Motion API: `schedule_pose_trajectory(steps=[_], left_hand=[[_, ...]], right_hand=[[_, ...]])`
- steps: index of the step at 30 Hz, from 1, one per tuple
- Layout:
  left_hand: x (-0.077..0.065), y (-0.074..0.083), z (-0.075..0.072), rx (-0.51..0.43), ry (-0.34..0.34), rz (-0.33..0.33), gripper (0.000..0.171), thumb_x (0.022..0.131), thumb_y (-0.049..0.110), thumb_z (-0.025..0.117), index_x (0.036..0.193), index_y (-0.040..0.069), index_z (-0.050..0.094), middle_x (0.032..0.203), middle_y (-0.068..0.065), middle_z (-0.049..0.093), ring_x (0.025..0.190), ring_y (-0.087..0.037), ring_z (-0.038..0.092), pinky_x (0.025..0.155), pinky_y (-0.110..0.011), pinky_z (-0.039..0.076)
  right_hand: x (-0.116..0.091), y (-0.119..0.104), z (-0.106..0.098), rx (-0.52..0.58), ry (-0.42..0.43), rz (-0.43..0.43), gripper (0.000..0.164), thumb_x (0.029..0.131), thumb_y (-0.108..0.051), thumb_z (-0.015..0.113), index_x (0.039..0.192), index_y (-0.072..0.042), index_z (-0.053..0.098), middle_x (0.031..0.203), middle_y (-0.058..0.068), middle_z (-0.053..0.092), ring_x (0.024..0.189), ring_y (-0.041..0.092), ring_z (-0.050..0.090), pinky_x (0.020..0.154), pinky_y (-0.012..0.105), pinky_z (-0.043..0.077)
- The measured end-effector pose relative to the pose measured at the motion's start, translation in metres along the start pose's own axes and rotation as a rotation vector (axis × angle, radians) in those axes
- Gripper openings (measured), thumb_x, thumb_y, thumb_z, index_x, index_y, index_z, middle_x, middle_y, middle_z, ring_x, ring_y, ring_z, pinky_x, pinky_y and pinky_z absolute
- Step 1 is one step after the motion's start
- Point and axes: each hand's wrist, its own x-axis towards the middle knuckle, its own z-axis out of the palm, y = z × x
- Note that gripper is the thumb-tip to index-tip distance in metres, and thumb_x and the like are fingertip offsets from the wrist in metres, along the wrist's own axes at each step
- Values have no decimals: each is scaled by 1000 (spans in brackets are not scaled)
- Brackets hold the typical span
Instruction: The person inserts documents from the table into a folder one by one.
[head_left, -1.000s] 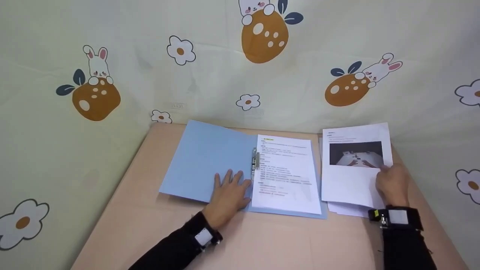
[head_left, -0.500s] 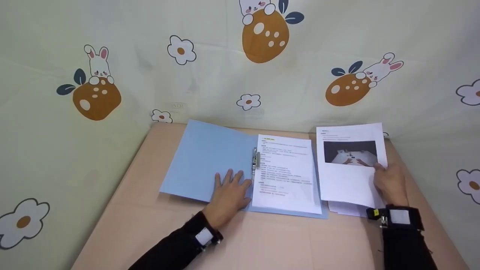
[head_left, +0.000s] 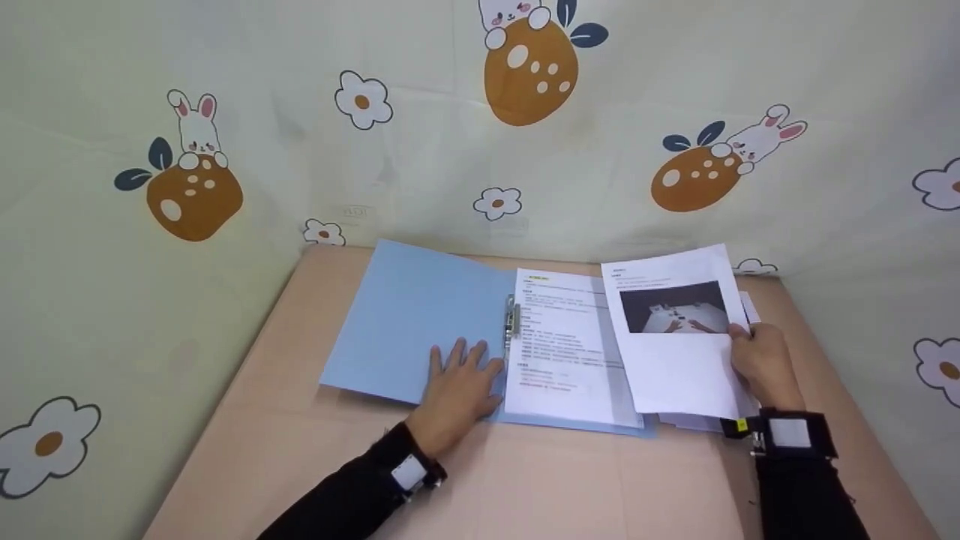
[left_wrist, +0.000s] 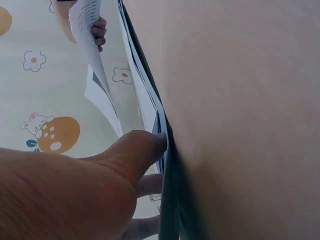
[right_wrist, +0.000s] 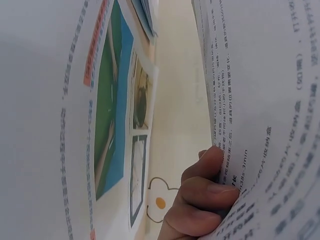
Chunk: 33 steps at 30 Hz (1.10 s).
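A light blue folder [head_left: 420, 322] lies spread out on the table, with a metal clip [head_left: 512, 319] along its middle. Printed pages [head_left: 562, 352] rest on its right half. My left hand [head_left: 457, 394] lies flat with spread fingers on the folder's lower left side, near the clip. At the right, my right hand [head_left: 765, 364] pinches the right edge of a printed sheet [head_left: 675, 375] with a dark photo on it. That sheet is raised and overlaps the right part of the folder's pages. In the right wrist view, curled fingers [right_wrist: 205, 195] press against the sheet's printed back.
Beneath the raised sheet, more papers [head_left: 694, 422] lie on the table to the right of the folder; in the right wrist view a page [right_wrist: 75, 125] there carries colour pictures. A patterned curtain [head_left: 420, 150] hangs behind the pinkish tabletop [head_left: 540, 487].
My right hand has lifted the sheet and carried it left, from above the right-hand papers to partly over the folder's pages. The left hand stays in place.
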Motion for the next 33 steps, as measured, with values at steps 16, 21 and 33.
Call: schedule_pose_trajectory(steps=[16, 21, 33], left_hand=[[-1, 0, -1, 14, -10, 8, 53, 108, 42, 83, 155, 21, 71, 174, -18, 60, 166, -52, 51, 134, -84, 39], [0, 0, -1, 4, -30, -5, 54, 109, 42, 82, 157, 21, 70, 176, -18, 58, 168, -53, 49, 135, -84, 37], [1, 1, -1, -5, -20, -10, 53, 108, 42, 83, 155, 20, 70, 175, -18, 59, 167, -52, 50, 134, -83, 38]], right_hand=[[-3, -21, 22, 48, -185, -3, 62, 124, -16, 30, 169, 27, 27, 173, 51, 36, 159, 59, 44, 137, 70, 41], [-6, -24, 28, 24, -216, -34, 62, 125, -18, 32, 168, 27, 31, 168, 49, 42, 154, 56, 48, 134, 68, 45], [-13, -33, 44, 129, -264, -86, 57, 124, -16, 45, 166, 23, 42, 149, 37, 64, 123, 28, 67, 85, 16, 55]])
